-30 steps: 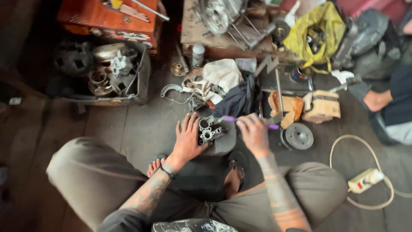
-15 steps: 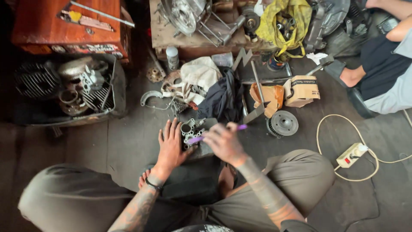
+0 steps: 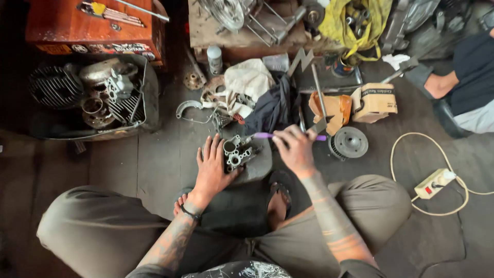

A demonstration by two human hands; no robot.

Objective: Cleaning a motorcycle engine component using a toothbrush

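Sitting: a person cross-legged on the dark floor, seen from above, with a small metal engine casting (image 3: 238, 153) in front of the knees.
Far left of the casting: a black tray (image 3: 149, 98) filled with finned cylinder parts and other grey engine pieces, below a red toolbox (image 3: 77, 25).
Left hand: the left hand (image 3: 211, 167) lies flat with fingers spread, its fingertips pressing on the left edge of the casting and steadying it.
Casting: grey, with round bores facing up, resting on a dark pad just ahead of the person's feet.
Right hand: the right hand (image 3: 294, 146) is curled, pinching a purple-handled brush (image 3: 267, 136) whose working end points left at the casting's upper right corner.
Behind the casting: a heap of white and black rags (image 3: 257, 92).
Right of the casting: a round finned metal disc (image 3: 348, 142), then a small cardboard box (image 3: 374, 102).
Far right of the casting: a white power strip (image 3: 435, 183) with its looped cable, and another person's leg at the frame edge.
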